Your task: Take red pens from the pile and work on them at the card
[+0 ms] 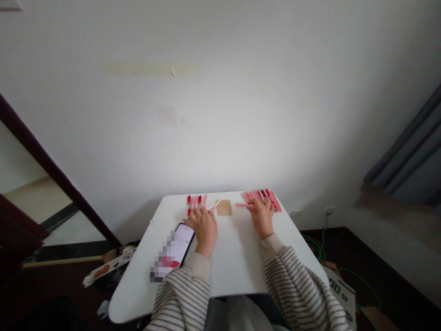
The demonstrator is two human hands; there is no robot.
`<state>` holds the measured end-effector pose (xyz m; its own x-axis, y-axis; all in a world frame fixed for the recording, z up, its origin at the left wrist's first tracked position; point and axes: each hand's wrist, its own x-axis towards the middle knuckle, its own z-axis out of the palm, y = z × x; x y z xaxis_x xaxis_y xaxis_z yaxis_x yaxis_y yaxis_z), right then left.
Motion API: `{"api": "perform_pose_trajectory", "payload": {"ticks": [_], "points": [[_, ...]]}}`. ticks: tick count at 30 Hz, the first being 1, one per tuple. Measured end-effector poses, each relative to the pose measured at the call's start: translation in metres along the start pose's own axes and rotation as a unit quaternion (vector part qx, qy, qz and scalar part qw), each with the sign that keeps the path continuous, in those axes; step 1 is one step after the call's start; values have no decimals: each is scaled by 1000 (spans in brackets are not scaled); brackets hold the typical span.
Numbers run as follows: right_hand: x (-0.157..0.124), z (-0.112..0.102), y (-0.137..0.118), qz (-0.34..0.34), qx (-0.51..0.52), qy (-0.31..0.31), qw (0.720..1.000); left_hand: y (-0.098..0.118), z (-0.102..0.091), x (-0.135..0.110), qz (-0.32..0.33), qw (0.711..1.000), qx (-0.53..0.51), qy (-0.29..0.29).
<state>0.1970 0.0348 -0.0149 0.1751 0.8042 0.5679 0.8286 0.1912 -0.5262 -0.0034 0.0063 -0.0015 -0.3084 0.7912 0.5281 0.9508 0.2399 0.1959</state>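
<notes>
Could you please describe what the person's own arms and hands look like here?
Both the left hand and the right hand are bare, without gloves. The left sleeve and right sleeve are long and pale with narrow dark stripes, ending in plain beige cuffs at the wrists.

Left stick, 6 o'clock: one end hidden in left hand. Right stick, 5 o'clock: one end hidden in right hand. Stick row, 7 o'clock: near ends partly covered by left hand. Phone, 7 o'clock: partly pixelated, screen text mostly illegible. Curtain: cut at 3 o'clock edge. Sleeves: cut at 6 o'clock edge.
</notes>
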Motion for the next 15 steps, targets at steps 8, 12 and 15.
{"api": "perform_pose_trajectory", "payload": {"ticks": [8, 12, 15], "points": [[0, 2, -1, 1, -1, -17, 1000, 1, 0, -6, 25, 999, 39, 12], [0, 4, -1, -8, -7, -14, 1000, 0, 3, -7, 40, 999, 32, 3], [-1, 4, -1, -13, -15, -13, 1000, -1, 4, -7, 36, 999, 29, -7]]}}
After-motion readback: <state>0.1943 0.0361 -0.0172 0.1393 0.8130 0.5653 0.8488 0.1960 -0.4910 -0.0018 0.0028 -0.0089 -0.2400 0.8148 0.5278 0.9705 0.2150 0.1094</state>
